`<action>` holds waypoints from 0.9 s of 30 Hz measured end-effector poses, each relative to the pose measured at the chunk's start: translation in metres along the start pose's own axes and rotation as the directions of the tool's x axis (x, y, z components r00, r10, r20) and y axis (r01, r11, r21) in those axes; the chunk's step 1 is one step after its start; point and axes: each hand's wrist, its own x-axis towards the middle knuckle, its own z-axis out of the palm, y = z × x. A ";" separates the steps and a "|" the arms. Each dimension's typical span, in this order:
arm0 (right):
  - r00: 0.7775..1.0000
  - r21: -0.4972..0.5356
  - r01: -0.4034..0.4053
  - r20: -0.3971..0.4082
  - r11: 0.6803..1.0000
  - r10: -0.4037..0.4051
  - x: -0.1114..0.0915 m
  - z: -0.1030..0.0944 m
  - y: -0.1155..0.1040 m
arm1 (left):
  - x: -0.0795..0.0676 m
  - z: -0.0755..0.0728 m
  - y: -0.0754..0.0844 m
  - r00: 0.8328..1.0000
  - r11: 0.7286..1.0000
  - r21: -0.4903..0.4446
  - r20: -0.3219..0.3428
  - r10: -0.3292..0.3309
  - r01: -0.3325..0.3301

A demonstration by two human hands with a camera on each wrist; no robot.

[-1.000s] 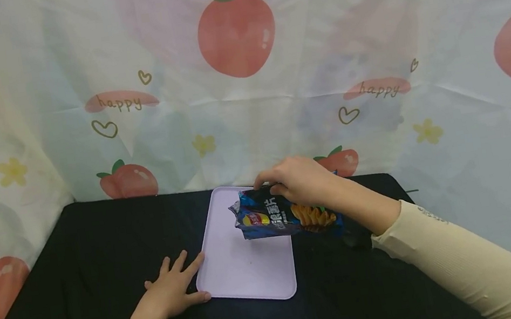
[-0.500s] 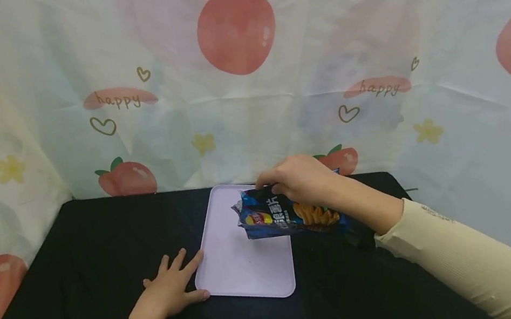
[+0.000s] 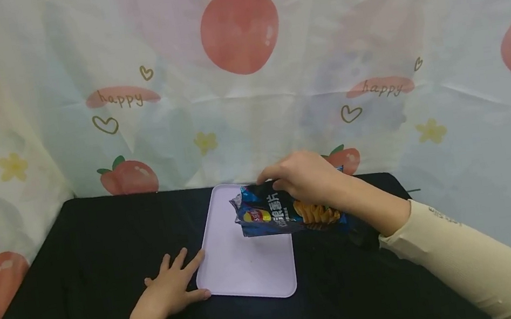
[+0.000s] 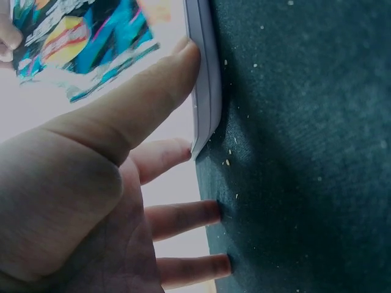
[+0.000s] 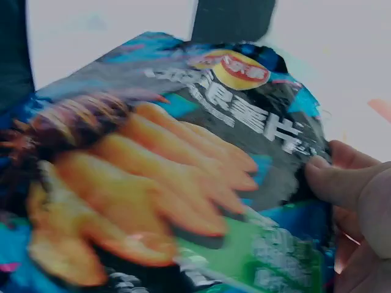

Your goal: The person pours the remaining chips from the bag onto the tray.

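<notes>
Pale fabric walls (image 3: 259, 115) printed with red fruit, yellow flowers and "happy" surround a black-covered table (image 3: 137, 225).

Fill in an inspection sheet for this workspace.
Surface: black cloth.
Things: jagged-ended chip bag over pale purple tray, reaching past its right edge; contact unclear.
Clutter: pale specks on the cloth by the tray.
Grip: left hand, fingers spread, touches the tray's left rim; right hand holds the chip bag's far edge.
Cables: none certain; a thin dark line beyond the cloth's far right corner is too small to identify.
Surroundings: fabric backdrop printed with fruit, hearts and flowers.
</notes>
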 end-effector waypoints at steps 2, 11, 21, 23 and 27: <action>1.000 0.001 0.002 -0.001 1.000 -0.002 0.000 0.000 0.000 | 0.000 0.001 0.001 1.000 1.000 0.000 -0.002 -0.001 0.001; 1.000 0.000 -0.016 0.010 1.000 0.016 0.000 0.000 0.001 | -0.001 -0.001 0.001 1.000 1.000 0.007 0.001 -0.005 0.005; 0.998 -0.010 0.002 0.056 1.000 -0.002 0.001 -0.003 -0.002 | -0.001 -0.002 0.000 1.000 1.000 0.008 -0.001 0.003 -0.003; 0.998 -0.007 0.006 0.062 1.000 -0.006 0.001 -0.003 -0.003 | -0.001 -0.003 0.000 1.000 1.000 0.006 -0.001 0.001 -0.001; 0.998 -0.012 -0.008 0.058 1.000 0.009 0.000 -0.005 -0.003 | -0.001 -0.002 0.001 1.000 1.000 0.011 0.005 0.002 -0.002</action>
